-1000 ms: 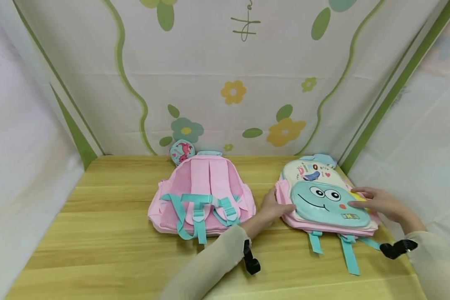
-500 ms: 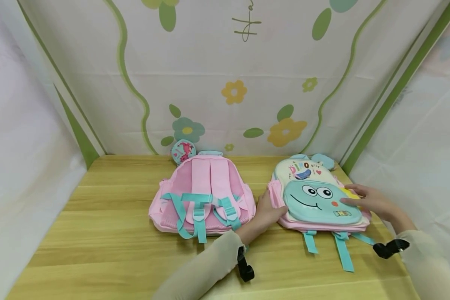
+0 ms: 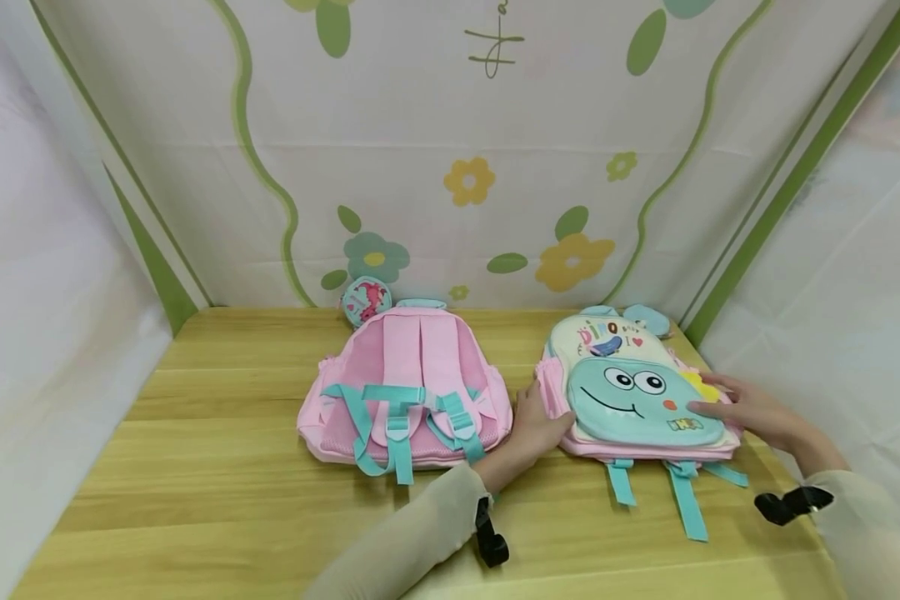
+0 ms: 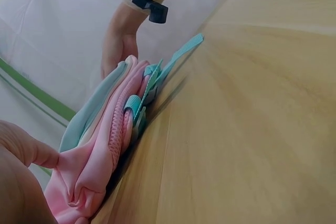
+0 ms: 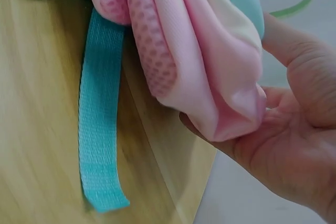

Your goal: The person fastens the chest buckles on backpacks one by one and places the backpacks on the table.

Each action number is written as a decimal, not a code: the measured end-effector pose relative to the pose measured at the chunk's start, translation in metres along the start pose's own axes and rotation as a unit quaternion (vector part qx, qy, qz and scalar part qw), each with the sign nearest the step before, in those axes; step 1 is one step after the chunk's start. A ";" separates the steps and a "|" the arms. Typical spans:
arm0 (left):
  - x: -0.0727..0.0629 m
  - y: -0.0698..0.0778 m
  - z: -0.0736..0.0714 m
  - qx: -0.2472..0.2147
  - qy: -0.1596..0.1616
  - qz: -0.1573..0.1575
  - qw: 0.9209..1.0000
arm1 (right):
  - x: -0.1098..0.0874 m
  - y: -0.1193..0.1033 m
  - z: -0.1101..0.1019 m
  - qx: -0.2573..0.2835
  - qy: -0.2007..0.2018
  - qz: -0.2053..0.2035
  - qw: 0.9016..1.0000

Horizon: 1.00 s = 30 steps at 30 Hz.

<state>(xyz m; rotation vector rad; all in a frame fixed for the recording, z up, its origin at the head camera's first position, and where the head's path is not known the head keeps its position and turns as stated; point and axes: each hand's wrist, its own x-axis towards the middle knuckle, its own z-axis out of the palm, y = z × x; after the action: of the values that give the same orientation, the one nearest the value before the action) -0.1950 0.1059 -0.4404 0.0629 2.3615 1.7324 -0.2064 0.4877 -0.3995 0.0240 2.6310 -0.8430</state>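
A printed cloth (image 3: 405, 108) is raised along the rear edge of the counter (image 3: 195, 483), and the 2 sides are bounded by pale fabric. The widest room for moving is offered at the left and along the front; at the right, the counter's edge is nearly reached by the dino backpack (image 3: 607, 421). Between it and the pink backpack (image 3: 420, 375), only a narrow gap is left, crossed at its front by the left wrist.

The dino backpack is laid face up at the right rear. Its cream upper panel is printed with "DINO" in mixed colours; its teal front pocket (image 3: 607, 396) is marked with 2 round eyes, a curved smile and 1 orange cheek spot. Pink is shown on the sides and base.

Its left side is held by the left-hand grip (image 3: 537, 423), thumb pressed on the pink fabric; its right side is held by the right-hand grip (image 3: 757, 410), fingers tucked beneath the corner. From the base, 3 teal strap ends (image 3: 688, 504) are spread on the wood. By the pink backpack's top, 1 round pouch (image 3: 366, 302) is seen.
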 end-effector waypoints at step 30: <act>0.000 -0.003 0.004 -0.024 0.055 0.036 0.998 | -0.010 -0.069 -0.029 0.017 0.130 -0.079 0.988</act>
<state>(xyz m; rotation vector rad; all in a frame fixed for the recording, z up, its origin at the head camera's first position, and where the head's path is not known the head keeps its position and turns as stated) -0.1936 0.1090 -0.4445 0.0467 2.4207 1.8704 -0.2157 0.4488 -0.3359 -0.0712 2.8927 -0.9986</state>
